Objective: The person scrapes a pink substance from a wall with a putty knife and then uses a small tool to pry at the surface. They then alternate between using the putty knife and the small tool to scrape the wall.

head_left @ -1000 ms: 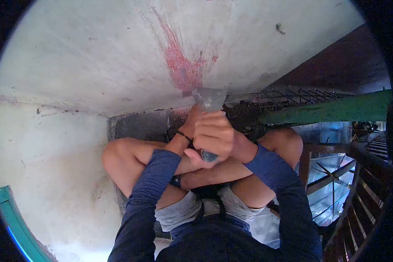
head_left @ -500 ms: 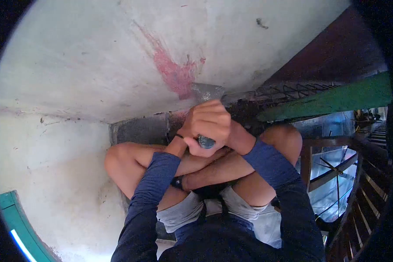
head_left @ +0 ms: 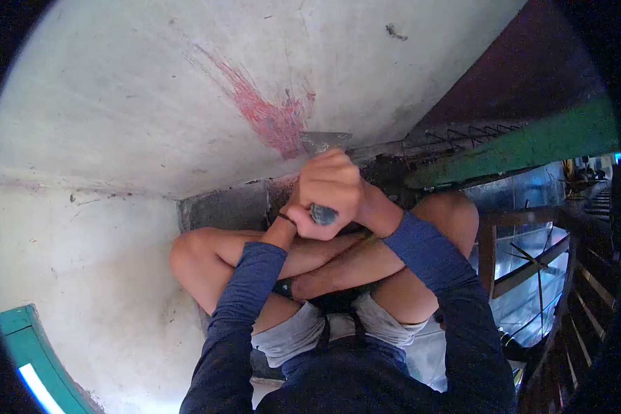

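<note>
Both my hands are closed together round the dark handle of a scraper, whose wide flat metal blade lies against the lower wall beside a red patch. The end of the handle sticks out toward me between my fingers. My left hand, with a thin dark band at the wrist, overlaps my right hand. Where one hand's fingers end and the other's begin is partly hidden. The red patch is streaked and scratched on the whitish wall.
My bare crossed legs are below my hands. A green beam runs along the right, above a brown wooden frame and slats. A second pale wall stands at the left, with a green frame.
The view has shifted slightly, and the wall marks sit a little further left. My hands and the scraper's handle have tilted a little; both hands still grip it.
</note>
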`<move>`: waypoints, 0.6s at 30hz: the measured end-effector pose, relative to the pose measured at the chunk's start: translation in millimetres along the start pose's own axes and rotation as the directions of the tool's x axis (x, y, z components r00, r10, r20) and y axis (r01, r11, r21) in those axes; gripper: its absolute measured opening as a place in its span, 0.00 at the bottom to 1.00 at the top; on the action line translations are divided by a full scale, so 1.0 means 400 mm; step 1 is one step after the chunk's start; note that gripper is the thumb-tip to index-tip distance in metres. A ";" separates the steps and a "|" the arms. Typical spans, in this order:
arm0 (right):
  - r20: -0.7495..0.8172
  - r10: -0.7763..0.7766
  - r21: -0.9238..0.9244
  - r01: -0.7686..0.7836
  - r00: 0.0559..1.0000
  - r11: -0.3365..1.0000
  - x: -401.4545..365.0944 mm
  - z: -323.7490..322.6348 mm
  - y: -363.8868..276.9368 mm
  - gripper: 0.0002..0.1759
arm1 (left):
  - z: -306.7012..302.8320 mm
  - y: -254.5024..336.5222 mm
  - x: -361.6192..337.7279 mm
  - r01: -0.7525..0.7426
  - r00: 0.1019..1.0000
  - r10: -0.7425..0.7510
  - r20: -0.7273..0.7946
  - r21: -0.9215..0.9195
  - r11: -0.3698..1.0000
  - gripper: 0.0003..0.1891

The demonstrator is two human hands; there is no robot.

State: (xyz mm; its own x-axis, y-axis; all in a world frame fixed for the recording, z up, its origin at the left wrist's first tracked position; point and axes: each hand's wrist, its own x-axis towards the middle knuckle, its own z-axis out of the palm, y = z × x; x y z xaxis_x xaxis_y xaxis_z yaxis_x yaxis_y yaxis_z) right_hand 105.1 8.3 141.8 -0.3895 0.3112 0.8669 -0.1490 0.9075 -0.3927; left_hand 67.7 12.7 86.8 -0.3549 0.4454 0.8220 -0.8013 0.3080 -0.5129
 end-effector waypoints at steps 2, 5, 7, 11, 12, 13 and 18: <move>0.006 0.036 0.020 -0.036 0.999 0.999 0.014 -0.003 -0.010 0.15 | 0.057 0.108 -0.031 0.578 0.816 -0.269 -0.512 0.732 0.362 0.16; 0.033 0.027 0.040 -0.028 0.999 0.999 0.063 -0.039 -0.065 0.15 | 0.086 0.211 -0.112 0.780 0.594 -0.205 -0.778 0.619 -0.090 0.13; 0.016 0.071 0.039 -0.072 0.997 0.997 0.050 -0.029 -0.043 0.15 | 0.080 0.248 -0.151 0.799 0.548 -0.148 -0.823 0.567 -0.201 0.12; -0.036 0.158 0.007 -0.158 0.987 0.987 -0.058 0.046 0.057 0.16 | 0.081 0.276 -0.184 0.807 0.518 -0.094 -0.850 0.522 -0.277 0.10; 0.010 0.111 0.037 -0.111 0.994 0.993 -0.027 0.044 0.017 0.16 | 0.092 0.275 -0.188 0.808 0.515 -0.086 -0.853 0.516 -0.284 0.09; 0.064 0.067 0.075 -0.072 0.996 0.995 0.002 0.040 -0.020 0.16 | 0.100 0.282 -0.191 0.803 0.507 -0.073 -0.859 0.501 -0.322 0.09; 0.052 0.101 -0.023 -0.099 0.994 0.995 -0.021 0.031 0.027 0.16 | 0.061 0.323 -0.226 0.780 0.474 -0.035 -0.880 0.437 -0.448 0.10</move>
State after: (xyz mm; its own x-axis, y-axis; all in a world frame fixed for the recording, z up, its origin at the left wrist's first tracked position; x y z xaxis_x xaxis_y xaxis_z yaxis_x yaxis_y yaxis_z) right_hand 95.5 11.7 126.3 -0.4495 0.3857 0.8057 -0.0887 0.8783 -0.4699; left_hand -15.3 -8.3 -47.8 0.2834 0.9401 0.1893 -0.1287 -0.1583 0.9790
